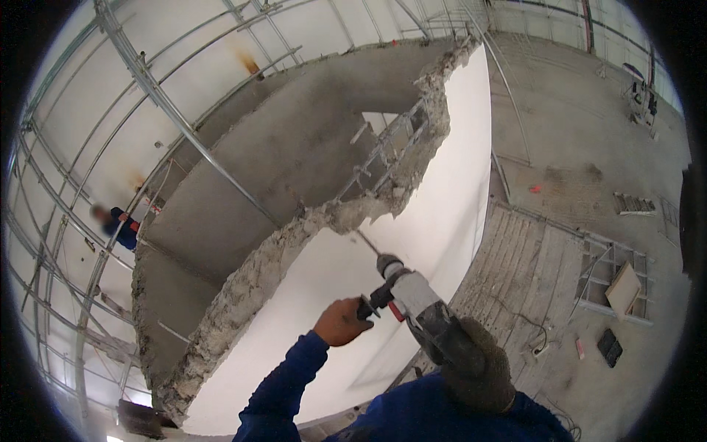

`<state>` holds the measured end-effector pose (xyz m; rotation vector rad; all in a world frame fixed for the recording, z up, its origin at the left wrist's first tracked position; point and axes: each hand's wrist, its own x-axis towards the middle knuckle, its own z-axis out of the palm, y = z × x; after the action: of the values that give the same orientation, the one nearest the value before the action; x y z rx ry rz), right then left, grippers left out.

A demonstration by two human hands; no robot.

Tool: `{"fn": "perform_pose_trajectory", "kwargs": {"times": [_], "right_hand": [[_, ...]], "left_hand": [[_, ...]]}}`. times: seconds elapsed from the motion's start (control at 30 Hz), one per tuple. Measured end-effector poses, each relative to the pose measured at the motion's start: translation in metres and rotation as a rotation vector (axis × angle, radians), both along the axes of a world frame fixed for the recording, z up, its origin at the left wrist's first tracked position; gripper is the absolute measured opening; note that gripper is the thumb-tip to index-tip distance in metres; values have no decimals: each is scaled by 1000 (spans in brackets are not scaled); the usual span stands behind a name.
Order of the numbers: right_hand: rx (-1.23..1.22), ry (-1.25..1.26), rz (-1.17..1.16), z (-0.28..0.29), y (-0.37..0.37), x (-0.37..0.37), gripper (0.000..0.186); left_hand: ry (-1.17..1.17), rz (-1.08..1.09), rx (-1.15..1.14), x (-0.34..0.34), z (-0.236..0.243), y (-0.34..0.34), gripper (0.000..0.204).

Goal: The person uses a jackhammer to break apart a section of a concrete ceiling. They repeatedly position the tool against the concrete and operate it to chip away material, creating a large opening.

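A grey and black rotary hammer (427, 302) slants up and leftward in front of me. My left hand (340, 323), in an orange-brown glove, is closed round its side handle. My right hand (486, 368), in a darker brown covering, is wrapped round the rear end of the tool; its fingers are mostly hidden. The thin bit (367, 241) points at the jagged broken edge (346, 214) of a curved concrete wall, and its tip appears to meet that edge. Below the edge, the wall's smooth white face (294, 324) curves away on both sides.
Metal scaffold poles (158, 96) cross the left side, where another person (121, 225) in dark blue stands. Inside the curved wall lies a deep grey hollow (243, 162). To the right, far below, are planks (508, 258), a metal frame with a board (624, 289) and a black case (609, 348).
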<state>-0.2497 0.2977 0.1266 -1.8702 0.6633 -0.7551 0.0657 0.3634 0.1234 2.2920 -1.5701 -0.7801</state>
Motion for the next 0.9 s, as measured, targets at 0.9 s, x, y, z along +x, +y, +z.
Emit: {"fn": "perform_pose_trajectory", "kwargs": {"times": [0.9], "right_hand": [[-106,-96,271,-42,-168,-13,58]], "left_hand": [[-194,336,15,-66,-5,-68,29]]}}
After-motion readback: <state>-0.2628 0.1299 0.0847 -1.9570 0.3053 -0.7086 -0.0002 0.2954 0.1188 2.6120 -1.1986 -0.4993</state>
